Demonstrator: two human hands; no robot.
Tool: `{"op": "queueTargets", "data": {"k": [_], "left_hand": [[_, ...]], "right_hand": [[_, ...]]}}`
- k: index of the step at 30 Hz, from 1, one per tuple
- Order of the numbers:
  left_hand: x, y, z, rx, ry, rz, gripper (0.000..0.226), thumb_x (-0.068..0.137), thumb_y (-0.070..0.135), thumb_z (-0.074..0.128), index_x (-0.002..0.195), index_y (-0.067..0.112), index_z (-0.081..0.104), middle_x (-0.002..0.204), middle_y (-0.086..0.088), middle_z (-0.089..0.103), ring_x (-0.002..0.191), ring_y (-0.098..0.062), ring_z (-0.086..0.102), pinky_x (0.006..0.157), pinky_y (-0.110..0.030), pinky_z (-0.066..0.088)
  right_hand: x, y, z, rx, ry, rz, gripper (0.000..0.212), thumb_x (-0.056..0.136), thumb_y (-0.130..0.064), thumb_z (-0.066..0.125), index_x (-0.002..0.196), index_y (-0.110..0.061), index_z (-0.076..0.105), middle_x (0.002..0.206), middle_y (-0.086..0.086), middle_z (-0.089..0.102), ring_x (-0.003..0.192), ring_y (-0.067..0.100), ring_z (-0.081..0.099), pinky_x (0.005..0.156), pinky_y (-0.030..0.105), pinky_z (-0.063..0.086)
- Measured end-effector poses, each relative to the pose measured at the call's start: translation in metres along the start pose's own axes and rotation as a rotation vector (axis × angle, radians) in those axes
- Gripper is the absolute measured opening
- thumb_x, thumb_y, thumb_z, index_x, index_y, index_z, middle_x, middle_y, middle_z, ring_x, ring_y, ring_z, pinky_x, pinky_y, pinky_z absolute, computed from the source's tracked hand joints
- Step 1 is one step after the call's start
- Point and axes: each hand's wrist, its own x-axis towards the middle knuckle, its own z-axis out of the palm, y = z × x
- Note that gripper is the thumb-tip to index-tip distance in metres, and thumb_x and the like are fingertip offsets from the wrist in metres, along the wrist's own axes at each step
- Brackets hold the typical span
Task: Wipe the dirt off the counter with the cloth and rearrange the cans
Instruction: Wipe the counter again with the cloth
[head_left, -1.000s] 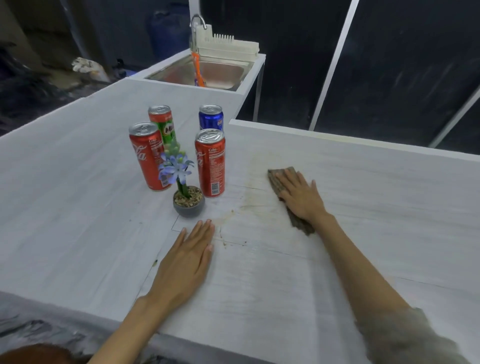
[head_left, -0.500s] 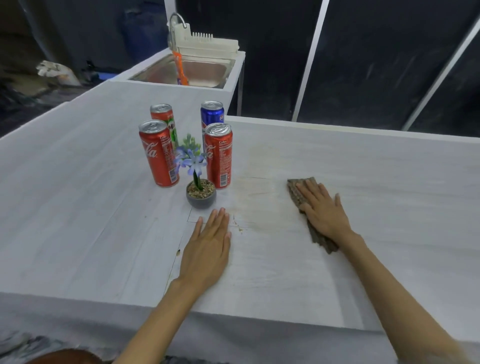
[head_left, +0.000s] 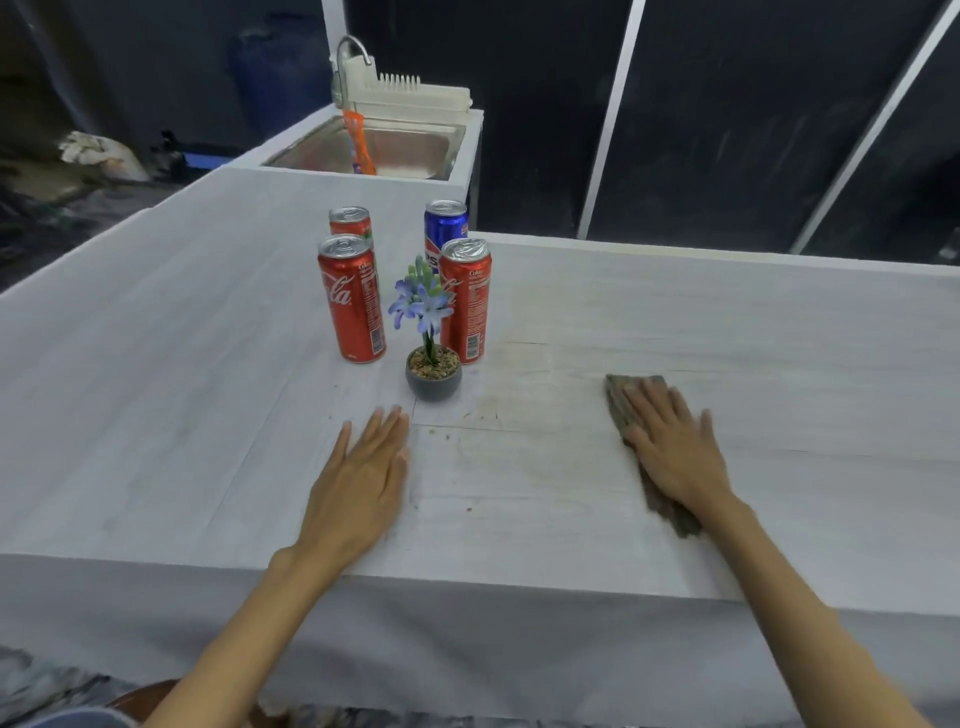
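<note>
My right hand (head_left: 675, 447) lies flat on a brown cloth (head_left: 621, 402), pressing it onto the white counter (head_left: 156, 364) right of centre. Faint brownish dirt smears (head_left: 519, 415) mark the counter between my hands. My left hand (head_left: 363, 478) rests flat and holds nothing, just in front of a small potted flower (head_left: 432, 371). Behind the flower stand two red cola cans (head_left: 350, 299) (head_left: 470, 301), with a blue can (head_left: 445, 223) and a red-and-green can (head_left: 350, 223) further back.
A steel sink (head_left: 395, 150) with a tap, a white rack and an orange item lies beyond the cans. The counter's near edge (head_left: 467, 577) runs just under my wrists. Dark panels with white frames close off the back.
My right hand has slid the cloth rightward, away from the cans, over the dirty patch. My left hand has stayed flat near the flower pot. The view has shifted.
</note>
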Motion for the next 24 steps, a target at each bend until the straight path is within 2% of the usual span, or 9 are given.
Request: {"op": "queueTargets", "data": {"k": [3, 5, 7, 9, 11, 14, 17, 20, 24], "left_hand": [[-0.002, -0.020, -0.011, 0.028, -0.012, -0.028, 0.048, 0.099, 0.029, 0.016, 0.146, 0.020, 0.011, 0.155, 0.008, 0.011, 0.137, 0.004, -0.004, 0.114, -0.021, -0.011], [-0.002, -0.028, -0.011, 0.042, -0.027, -0.034, 0.048, 0.099, 0.028, 0.016, 0.146, 0.019, 0.011, 0.156, 0.007, 0.010, 0.141, 0.000, 0.000, 0.114, -0.022, -0.011], [-0.004, -0.031, -0.009, 0.057, -0.035, -0.029, 0.048, 0.099, 0.027, 0.016, 0.146, 0.018, 0.009, 0.156, 0.006, 0.010, 0.143, -0.003, 0.001, 0.115, -0.023, -0.010], [-0.003, -0.034, -0.005, 0.072, -0.020, -0.019, 0.048, 0.099, 0.027, 0.015, 0.146, 0.018, 0.008, 0.156, 0.006, 0.008, 0.142, -0.001, -0.001, 0.115, -0.023, -0.010], [-0.003, -0.036, -0.003, 0.084, -0.016, -0.011, 0.048, 0.099, 0.028, 0.015, 0.146, 0.018, 0.007, 0.156, 0.006, 0.007, 0.138, 0.002, -0.005, 0.114, -0.023, -0.010], [-0.004, -0.037, -0.001, 0.088, -0.007, -0.004, 0.049, 0.099, 0.028, 0.014, 0.146, 0.017, 0.007, 0.156, 0.005, 0.007, 0.140, -0.001, -0.004, 0.115, -0.024, -0.010], [-0.003, -0.036, 0.001, 0.096, -0.001, -0.004, 0.049, 0.099, 0.028, 0.014, 0.146, 0.016, 0.007, 0.156, 0.004, 0.007, 0.143, -0.005, 0.000, 0.114, -0.023, -0.010], [-0.002, -0.037, 0.002, 0.101, -0.005, -0.008, 0.049, 0.099, 0.028, 0.013, 0.146, 0.017, 0.005, 0.156, 0.005, 0.006, 0.143, -0.005, -0.002, 0.115, -0.024, -0.010], [-0.002, -0.038, 0.002, 0.098, -0.012, -0.005, 0.049, 0.099, 0.028, 0.013, 0.146, 0.018, 0.005, 0.156, 0.006, 0.005, 0.143, -0.003, -0.003, 0.117, -0.025, -0.007]], "right_hand": [[0.018, -0.067, 0.005, 0.007, 0.031, 0.035, 0.054, 0.099, -0.033, 0.023, 0.149, -0.025, 0.006, 0.159, -0.003, -0.001, 0.146, 0.017, -0.007, 0.117, 0.052, 0.001], [0.001, -0.120, 0.021, 0.047, 0.073, -0.054, 0.055, 0.097, -0.037, 0.020, 0.149, -0.026, 0.005, 0.159, -0.004, -0.002, 0.146, 0.015, -0.009, 0.115, 0.052, -0.003], [-0.036, -0.157, 0.038, 0.069, 0.118, -0.145, 0.060, 0.091, -0.045, 0.009, 0.148, -0.029, -0.002, 0.155, -0.008, -0.012, 0.145, 0.014, -0.014, 0.114, 0.048, -0.011], [-0.073, -0.162, 0.047, 0.095, 0.106, -0.247, 0.064, 0.084, -0.049, 0.001, 0.145, -0.034, -0.010, 0.150, -0.014, -0.022, 0.142, 0.011, -0.021, 0.111, 0.043, -0.019], [-0.087, -0.131, 0.046, 0.086, 0.089, -0.297, 0.060, 0.084, -0.050, 0.006, 0.140, -0.041, -0.017, 0.147, -0.020, -0.026, 0.139, 0.007, -0.026, 0.110, 0.040, -0.022], [-0.056, -0.069, 0.024, 0.020, 0.064, -0.086, 0.059, 0.095, -0.039, 0.027, 0.144, -0.038, -0.007, 0.156, -0.012, -0.014, 0.145, 0.012, -0.013, 0.116, 0.047, -0.008], [-0.020, -0.075, 0.008, 0.046, 0.061, 0.118, 0.056, 0.098, -0.035, 0.026, 0.149, -0.026, 0.005, 0.159, -0.004, -0.002, 0.146, 0.017, -0.006, 0.118, 0.051, 0.000], [-0.027, -0.142, 0.028, 0.057, 0.124, -0.035, 0.057, 0.096, -0.037, 0.023, 0.149, -0.025, 0.005, 0.159, -0.004, -0.001, 0.146, 0.017, -0.010, 0.116, 0.051, -0.004], [-0.089, -0.190, 0.053, 0.111, 0.098, -0.347, 0.060, 0.089, -0.046, 0.013, 0.146, -0.035, -0.002, 0.154, -0.013, -0.011, 0.142, 0.013, -0.020, 0.110, 0.044, -0.023]]}}
